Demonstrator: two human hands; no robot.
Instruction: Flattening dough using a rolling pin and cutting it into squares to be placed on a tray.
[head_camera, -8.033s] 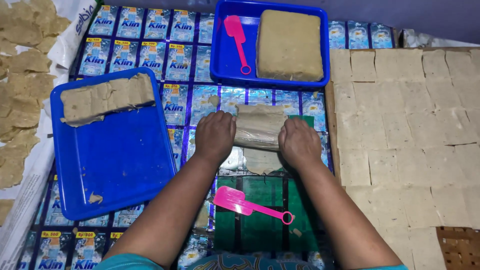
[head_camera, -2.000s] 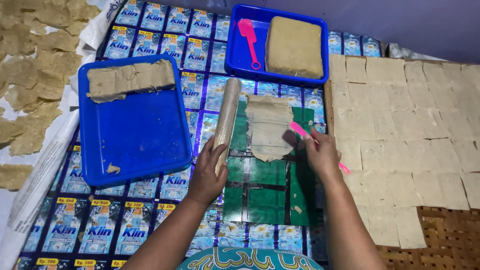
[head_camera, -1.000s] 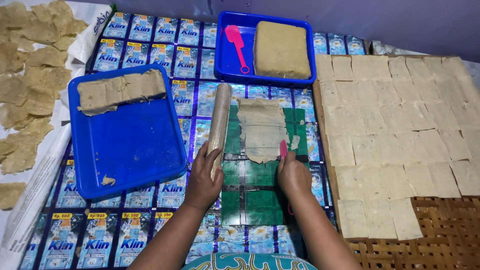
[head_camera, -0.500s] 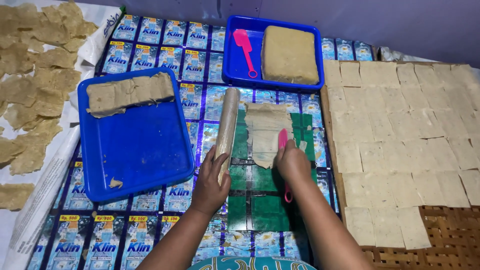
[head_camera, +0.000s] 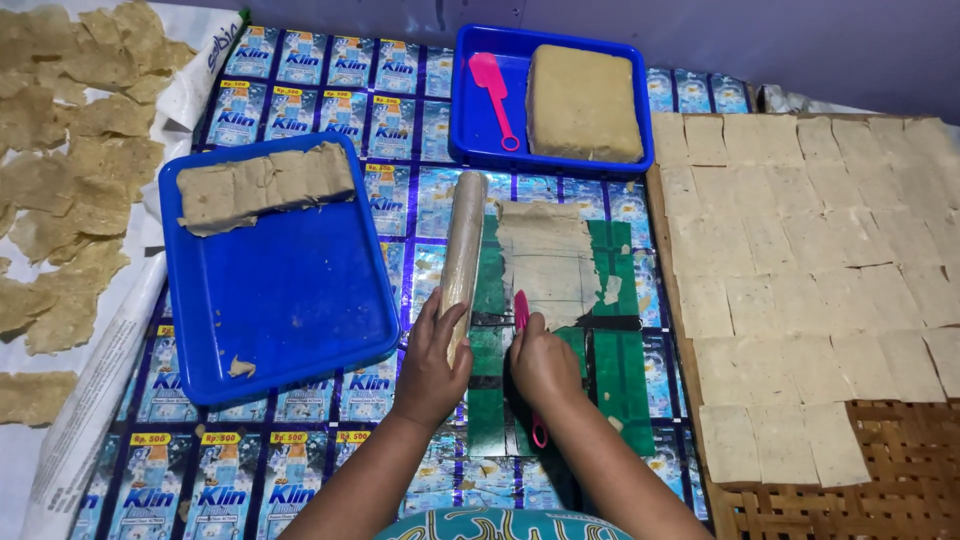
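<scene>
While the pink scraper (head_camera: 521, 312) is gripped by the right hand (head_camera: 543, 363) and the roller (head_camera: 462, 255) clasped by the left hand (head_camera: 432, 358), the thin dough sheet (head_camera: 545, 258) could be torn if dragged unevenly.

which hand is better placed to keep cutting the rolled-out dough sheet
Right. The right hand holds the pink cutter at the dough sheet; the left hand is on the rolling pin beside it.

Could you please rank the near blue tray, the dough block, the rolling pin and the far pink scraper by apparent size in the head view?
1. near blue tray
2. dough block
3. rolling pin, long but thin, so its place against the block is unsure
4. far pink scraper
</scene>
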